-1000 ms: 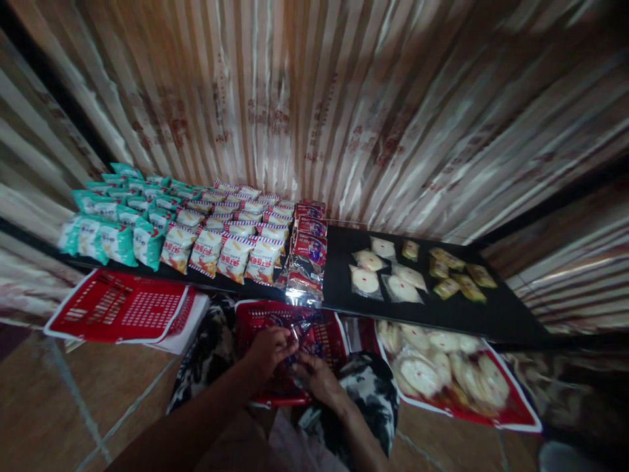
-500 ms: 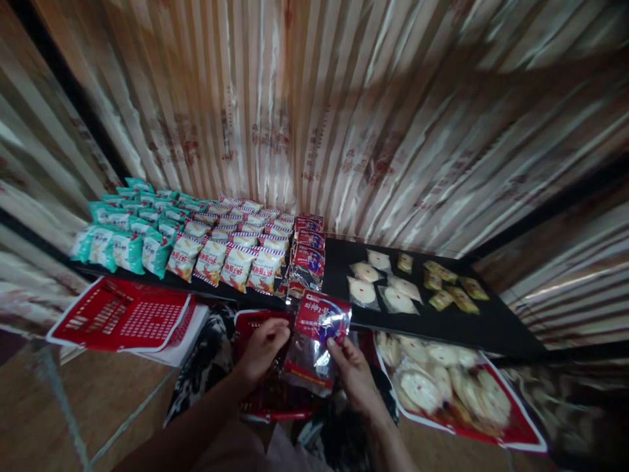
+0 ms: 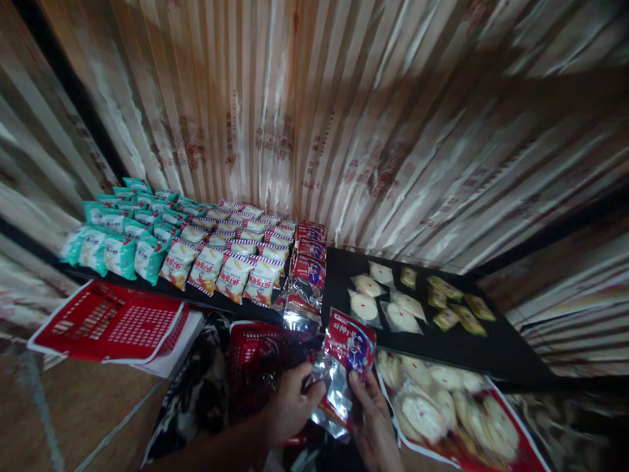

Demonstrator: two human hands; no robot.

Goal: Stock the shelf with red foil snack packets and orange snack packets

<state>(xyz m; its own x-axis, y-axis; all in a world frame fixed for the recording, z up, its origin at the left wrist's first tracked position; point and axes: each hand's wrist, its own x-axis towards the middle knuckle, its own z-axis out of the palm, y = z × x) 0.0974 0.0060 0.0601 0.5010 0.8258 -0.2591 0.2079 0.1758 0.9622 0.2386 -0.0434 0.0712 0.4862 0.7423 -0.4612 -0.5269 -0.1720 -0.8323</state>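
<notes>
A red-and-purple snack packet (image 3: 348, 342) with a clear, shiny lower part is held up in front of me, slightly tilted. My right hand (image 3: 372, 416) grips its right side, the thumb lying on the front. At the left edge, the curled fingers of my left hand (image 3: 293, 401) pinch the clear plastic. Below and to the left is a red basket (image 3: 240, 344) with dark, shiny packets inside. On the black shelf just beyond, similar red packets (image 3: 309, 275) lie overlapped in a row.
White-and-orange snack bags (image 3: 233, 275) and teal bags (image 3: 120, 252) stand in rows at left. Round white wrapped pieces (image 3: 364, 305) and small yellow packets (image 3: 445, 318) lie at right. Red baskets flank me, one upturned (image 3: 118, 321), one filled with wrapped rounds (image 3: 533, 446).
The packet has shifted right and tilted. My left hand has moved right from beside the packet onto its left edge. The view has shifted slightly.
</notes>
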